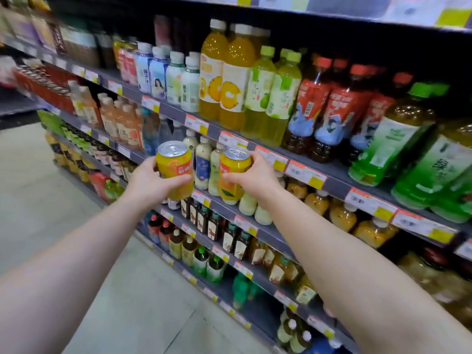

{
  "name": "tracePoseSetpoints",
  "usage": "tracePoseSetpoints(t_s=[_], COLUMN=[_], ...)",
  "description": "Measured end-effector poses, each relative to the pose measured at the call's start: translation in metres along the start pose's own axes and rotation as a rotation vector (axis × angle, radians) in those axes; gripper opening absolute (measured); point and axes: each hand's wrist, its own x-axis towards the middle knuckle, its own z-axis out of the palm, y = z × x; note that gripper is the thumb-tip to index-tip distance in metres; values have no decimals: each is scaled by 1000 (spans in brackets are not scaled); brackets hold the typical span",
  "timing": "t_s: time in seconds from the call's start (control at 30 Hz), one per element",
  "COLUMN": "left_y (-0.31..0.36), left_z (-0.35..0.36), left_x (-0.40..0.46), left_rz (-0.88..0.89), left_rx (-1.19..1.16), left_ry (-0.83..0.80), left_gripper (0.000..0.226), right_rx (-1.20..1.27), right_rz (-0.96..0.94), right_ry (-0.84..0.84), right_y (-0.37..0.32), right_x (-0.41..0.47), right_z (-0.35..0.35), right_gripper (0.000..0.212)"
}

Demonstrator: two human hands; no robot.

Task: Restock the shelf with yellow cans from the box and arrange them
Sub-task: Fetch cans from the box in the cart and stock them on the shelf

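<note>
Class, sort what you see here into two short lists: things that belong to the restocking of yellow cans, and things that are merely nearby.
Belongs to the job:
left hand holding a yellow can
right hand holding a second yellow can
shelf

Merely nearby:
pineapple juice bottles
green tea bottles
price tags
floor

2 cans [175, 169] side by side before shelf [339, 180].

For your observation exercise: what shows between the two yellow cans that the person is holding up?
In the head view, pale milky bottles on the shelf show in the gap between the left hand's can and the right hand's can. The cans don't touch.
</note>
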Motion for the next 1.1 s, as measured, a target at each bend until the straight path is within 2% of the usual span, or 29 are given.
tracePoseSetpoints(t_s=[0.2,0.33,0.53,0.73,0.8,1.0,1.1], left_y=[-29,-51,-72,-96,-103,-109,-111], left_z=[-66,-127,-204,-242,-249,-270,-281], left_x=[83,142,226,310,341,435,480], left_rz=[25,54,80,74,84,91,82], left_rx=[-5,-18,-52,-104,-106,-106,-98], left_ry=[-4,-39,-63,-42,-33,9,25], left_gripper=[69,65,56,69,70,63,65], right_rx=[28,44,45,61,63,88,69], right_rz=[-13,-23,18,-2,-10,-57,-69], right_ry=[19,55,76,75,66,42,48], right_y=[-44,-82,-137,-173,-181,-214,-232], right_x=[56,91,143,210,237,318,357], right_z=[83,150,233,301,321,362,377], right_gripper=[80,87,80,82,85,74,80])
